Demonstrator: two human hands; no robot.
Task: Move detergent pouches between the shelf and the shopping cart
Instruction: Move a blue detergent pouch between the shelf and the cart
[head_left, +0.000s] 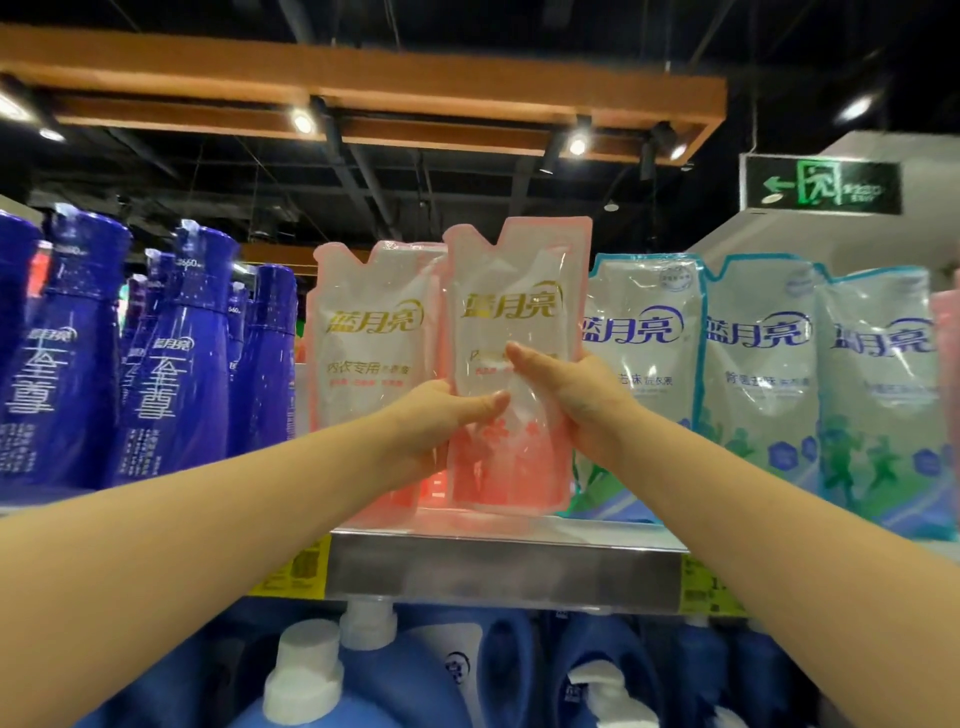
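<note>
Left grip (441, 421) and right grip (582, 400) clasped the soft pink-and-clear plastic detergent pouch (511, 291); its base likely needed support.

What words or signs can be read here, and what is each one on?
"蓝月亮" in gold: held pink pouch and shelved pink pouch.
"内衣专用": shelved pink pouch, below the brand.
"蓝月亮" in blue: blue-green pouches.
"至尊" in white: dark blue bottles.
Exit sign: arrow and running figure; its small words are blurred.
Yellow price tags and the pouches' small print: too blurred to read.
</note>
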